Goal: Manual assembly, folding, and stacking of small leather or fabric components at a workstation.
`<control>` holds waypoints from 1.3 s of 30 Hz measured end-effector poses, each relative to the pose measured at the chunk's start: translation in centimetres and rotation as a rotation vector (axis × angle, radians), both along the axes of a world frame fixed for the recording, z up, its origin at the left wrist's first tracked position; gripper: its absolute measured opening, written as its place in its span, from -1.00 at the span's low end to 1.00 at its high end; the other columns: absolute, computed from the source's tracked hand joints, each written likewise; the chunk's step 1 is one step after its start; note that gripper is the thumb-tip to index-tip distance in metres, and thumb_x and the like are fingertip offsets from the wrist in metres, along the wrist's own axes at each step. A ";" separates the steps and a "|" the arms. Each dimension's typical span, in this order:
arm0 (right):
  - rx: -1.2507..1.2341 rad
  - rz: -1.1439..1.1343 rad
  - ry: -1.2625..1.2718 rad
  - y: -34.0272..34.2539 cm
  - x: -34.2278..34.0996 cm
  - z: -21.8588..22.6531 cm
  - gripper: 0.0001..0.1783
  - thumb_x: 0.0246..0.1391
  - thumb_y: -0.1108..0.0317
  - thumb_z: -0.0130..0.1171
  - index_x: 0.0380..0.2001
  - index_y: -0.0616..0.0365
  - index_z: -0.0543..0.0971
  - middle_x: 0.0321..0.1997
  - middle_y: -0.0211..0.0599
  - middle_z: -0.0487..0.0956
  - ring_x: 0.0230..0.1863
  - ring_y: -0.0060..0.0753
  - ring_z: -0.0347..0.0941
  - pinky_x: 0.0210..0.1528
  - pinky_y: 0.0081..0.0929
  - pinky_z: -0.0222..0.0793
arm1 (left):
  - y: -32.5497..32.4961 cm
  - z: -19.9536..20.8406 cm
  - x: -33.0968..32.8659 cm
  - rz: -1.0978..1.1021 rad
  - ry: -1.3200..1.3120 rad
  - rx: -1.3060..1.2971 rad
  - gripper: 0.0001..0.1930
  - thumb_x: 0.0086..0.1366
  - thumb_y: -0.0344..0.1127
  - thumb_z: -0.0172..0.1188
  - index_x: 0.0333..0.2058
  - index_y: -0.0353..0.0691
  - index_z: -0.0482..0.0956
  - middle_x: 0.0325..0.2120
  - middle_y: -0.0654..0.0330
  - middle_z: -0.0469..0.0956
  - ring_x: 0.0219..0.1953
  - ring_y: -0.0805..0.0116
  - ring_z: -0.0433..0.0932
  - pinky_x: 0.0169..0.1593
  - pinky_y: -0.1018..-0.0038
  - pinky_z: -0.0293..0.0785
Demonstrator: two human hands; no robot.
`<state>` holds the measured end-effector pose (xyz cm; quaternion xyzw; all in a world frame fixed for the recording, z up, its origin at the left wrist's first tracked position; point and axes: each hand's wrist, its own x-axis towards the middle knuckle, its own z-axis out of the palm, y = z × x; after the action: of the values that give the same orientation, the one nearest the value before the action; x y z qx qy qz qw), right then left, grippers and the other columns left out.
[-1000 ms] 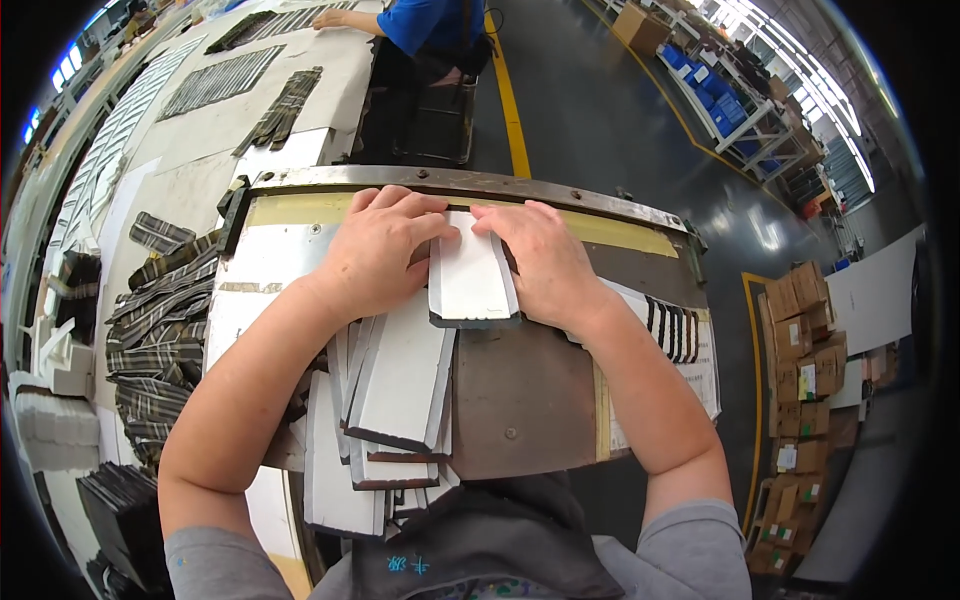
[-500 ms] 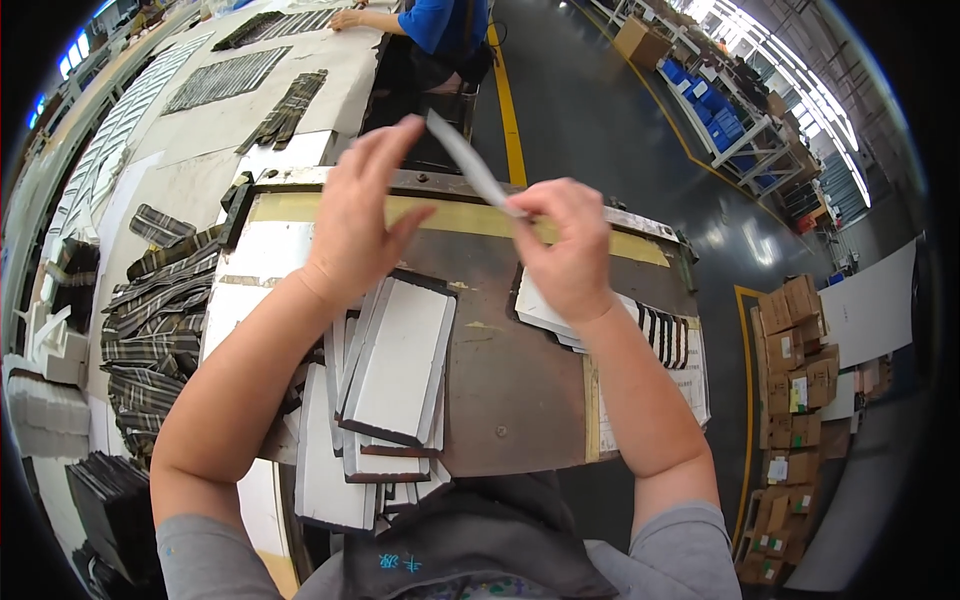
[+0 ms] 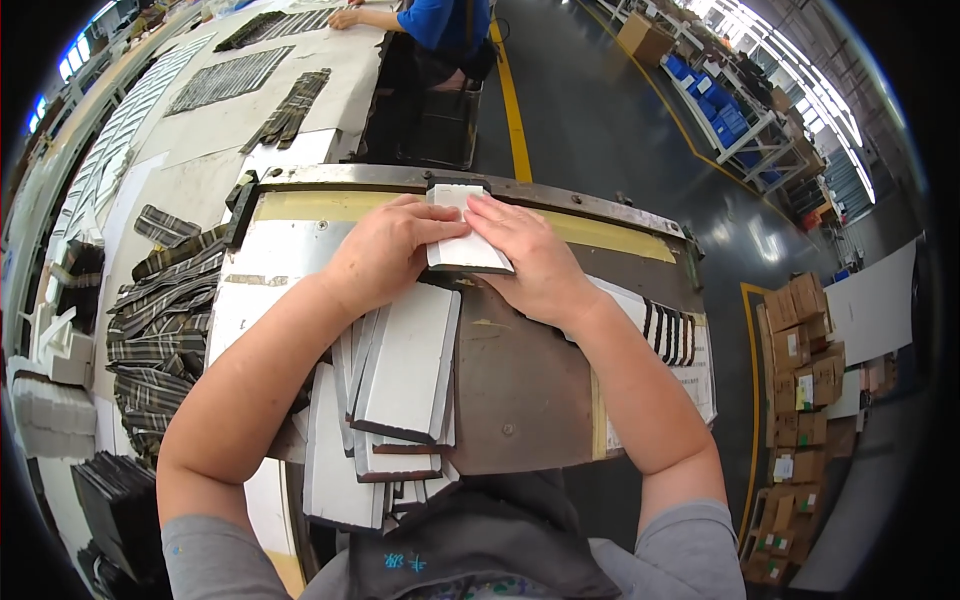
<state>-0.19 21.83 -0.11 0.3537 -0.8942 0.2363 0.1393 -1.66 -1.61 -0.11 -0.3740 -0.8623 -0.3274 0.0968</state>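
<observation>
Both my hands are on a white rectangular panel (image 3: 462,252) with dark edging, at the far edge of the metal-topped worktable (image 3: 525,400). My left hand (image 3: 385,250) grips its left side, the fingers reaching over the top face. My right hand (image 3: 532,255) is closed on the right side, fingers together across the surface and thumb low by the near edge. The panel's underside is hidden. Nearer to me lies an overlapping pile of similar white panels (image 3: 408,365) with grey and dark edges. More white pieces (image 3: 618,298) lie partly under my right forearm.
Plaid fabric pieces (image 3: 160,325) are heaped to the left. Black-striped strips (image 3: 668,335) lie on the table's right end. A co-worker in blue (image 3: 437,25) works at the long table beyond. Cardboard boxes (image 3: 800,400) are stacked at right; shelves hold blue bins (image 3: 715,110).
My right hand had a thin pale piece pinched in the air, with my left hand raised and spread. Now both hands have come down together onto the white panel at the table's far edge.
</observation>
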 end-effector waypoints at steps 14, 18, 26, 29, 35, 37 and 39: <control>0.015 -0.072 0.039 -0.9 0.3 0.1 -0.61 0.01 0.45 0.24 -0.03 0.19 0.63 0.21 -0.12 0.58 0.22 -0.06 0.45 0.34 -0.12 0.24 | -0.4 0.4 0.8 0.113 0.099 -0.176 -0.49 0.00 -0.53 0.34 -0.01 0.03 0.74 0.13 0.13 0.58 0.15 0.14 0.49 0.26 0.26 0.34; 0.063 -0.091 0.062 -0.5 0.5 0.3 -0.58 0.01 0.47 0.23 0.01 0.18 0.61 0.20 -0.12 0.58 0.23 -0.09 0.45 0.36 -0.12 0.23 | -0.2 0.3 0.6 0.127 0.106 -0.208 -0.38 -0.08 -0.51 0.42 0.04 0.11 0.72 0.16 0.15 0.56 0.19 0.11 0.46 0.30 0.22 0.30; 0.092 -0.114 0.054 -0.7 0.5 0.2 -0.43 -0.05 0.56 0.27 0.13 0.18 0.56 0.25 -0.19 0.55 0.29 -0.15 0.41 0.45 -0.07 0.15 | -0.2 0.4 0.9 0.150 0.110 -0.235 -0.38 -0.09 -0.49 0.42 0.04 0.15 0.72 0.18 0.18 0.55 0.21 0.12 0.44 0.31 0.23 0.29; 0.064 -0.058 0.050 -0.6 0.5 0.4 -0.57 -0.01 0.54 0.22 0.01 0.20 0.64 0.15 -0.18 0.62 0.21 -0.17 0.48 0.40 -0.08 0.19 | -0.1 0.4 1.0 0.161 0.139 -0.223 -0.41 -0.06 -0.49 0.41 0.03 0.14 0.72 0.13 0.20 0.57 0.18 0.14 0.45 0.30 0.24 0.29; 0.016 -0.078 0.059 -0.7 0.5 0.4 -0.63 0.05 0.45 0.22 -0.03 0.16 0.67 0.11 -0.21 0.64 0.17 -0.18 0.51 0.39 -0.06 0.20 | -0.1 0.6 1.1 0.187 0.169 -0.226 -0.50 0.01 -0.51 0.35 -0.02 0.09 0.74 -0.05 0.23 0.59 0.08 0.18 0.48 0.20 0.26 0.34; 0.036 -0.067 0.055 -0.8 0.5 0.3 -0.64 0.07 0.40 0.23 -0.02 0.16 0.67 0.10 -0.22 0.64 0.14 -0.19 0.52 0.38 -0.08 0.21 | -0.1 0.4 1.0 0.208 0.199 -0.221 -0.52 0.03 -0.52 0.33 -0.04 0.08 0.75 -0.08 0.23 0.58 0.07 0.18 0.48 0.17 0.26 0.34; 0.024 -0.066 0.074 -0.7 0.4 0.2 -0.64 0.06 0.39 0.24 -0.03 0.16 0.67 0.09 -0.22 0.65 0.13 -0.18 0.52 0.37 -0.10 0.22 | 0.0 0.7 1.0 0.187 0.164 -0.253 -0.54 0.04 -0.51 0.34 -0.05 0.06 0.75 -0.07 0.22 0.58 0.07 0.18 0.48 0.16 0.26 0.34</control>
<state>0.19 21.14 0.14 0.3344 -0.9024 0.2074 0.1758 -0.64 -1.57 0.56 -0.3269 -0.9168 -0.1742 0.1492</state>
